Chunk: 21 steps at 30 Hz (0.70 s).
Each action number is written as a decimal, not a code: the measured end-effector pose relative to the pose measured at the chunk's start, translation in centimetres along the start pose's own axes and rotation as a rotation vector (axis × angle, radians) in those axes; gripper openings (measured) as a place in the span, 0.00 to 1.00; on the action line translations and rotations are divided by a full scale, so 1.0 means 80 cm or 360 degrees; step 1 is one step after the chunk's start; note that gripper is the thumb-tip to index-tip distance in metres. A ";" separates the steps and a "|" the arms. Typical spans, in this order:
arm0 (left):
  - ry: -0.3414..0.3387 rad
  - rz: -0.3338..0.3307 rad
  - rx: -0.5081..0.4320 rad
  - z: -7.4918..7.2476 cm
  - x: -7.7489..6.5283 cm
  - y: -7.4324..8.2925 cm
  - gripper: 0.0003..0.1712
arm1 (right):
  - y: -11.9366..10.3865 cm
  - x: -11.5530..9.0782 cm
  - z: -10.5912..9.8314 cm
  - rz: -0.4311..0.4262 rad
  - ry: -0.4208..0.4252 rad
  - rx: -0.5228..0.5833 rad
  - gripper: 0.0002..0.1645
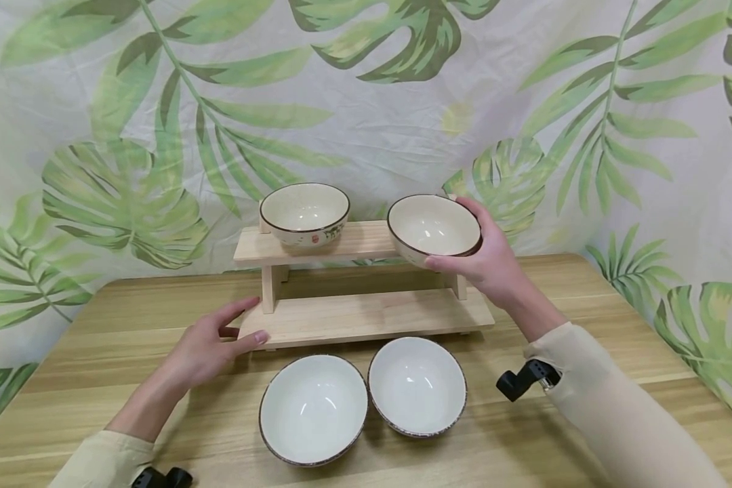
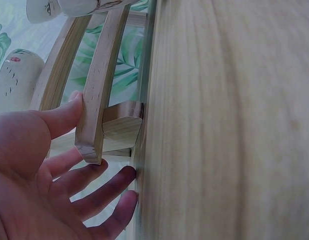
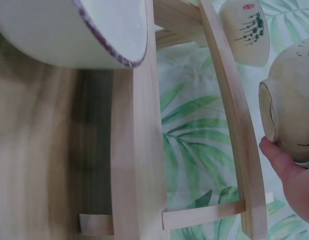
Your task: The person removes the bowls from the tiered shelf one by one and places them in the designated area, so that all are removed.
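Note:
In the head view my right hand [image 1: 491, 261] grips a cream bowl [image 1: 433, 227] by its right side, thumb at the front and fingers behind. The right wrist view shows that bowl's foot [image 3: 268, 112] apart from the upper board [image 3: 234, 110]. My left hand [image 1: 204, 349] holds the left end of the lower board of a two-tier wooden stand [image 1: 372, 315]. Thumb and fingers lie on opposite sides of that board end [image 2: 92, 130]. A matching cream bowl [image 1: 305, 210] with a painted flower pattern stands on the upper board's left part.
Two white bowls with speckled dark rims, a left one [image 1: 314, 410] and a right one [image 1: 417, 386], stand side by side before the stand. All rests on a wood-grain table [image 1: 128, 318]. A leaf-patterned cloth [image 1: 390, 135] hangs behind it.

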<state>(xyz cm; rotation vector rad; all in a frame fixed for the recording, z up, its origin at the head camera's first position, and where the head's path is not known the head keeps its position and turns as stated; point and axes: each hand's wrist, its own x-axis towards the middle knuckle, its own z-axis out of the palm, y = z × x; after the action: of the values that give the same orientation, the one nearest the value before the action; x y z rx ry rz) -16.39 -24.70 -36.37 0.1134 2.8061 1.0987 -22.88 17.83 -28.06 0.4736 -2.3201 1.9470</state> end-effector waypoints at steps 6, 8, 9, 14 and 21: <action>-0.0007 -0.0006 -0.0001 0.000 -0.001 0.000 0.50 | -0.004 -0.016 -0.004 0.0012 -0.0052 0.0151 0.63; -0.0009 -0.0006 -0.0002 0.000 -0.001 0.001 0.50 | -0.003 -0.023 -0.006 0.0017 -0.0059 0.0183 0.64; -0.0009 -0.0006 -0.0001 0.000 -0.001 0.001 0.50 | -0.003 -0.026 -0.008 0.0020 -0.0062 0.0195 0.65; -0.0011 -0.0005 0.0004 -0.001 -0.002 0.002 0.51 | 0.000 -0.045 -0.017 0.0035 -0.0072 0.0201 0.66; -0.0014 -0.0011 -0.0004 -0.001 -0.002 0.002 0.51 | 0.006 -0.064 -0.031 0.0013 -0.0088 0.0176 0.65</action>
<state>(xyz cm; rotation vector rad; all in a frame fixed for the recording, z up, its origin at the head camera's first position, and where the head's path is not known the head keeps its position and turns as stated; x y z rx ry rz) -16.26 -24.65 -36.15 0.1079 2.7951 1.0977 -18.52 21.28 -29.36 0.5345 -2.2581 2.1002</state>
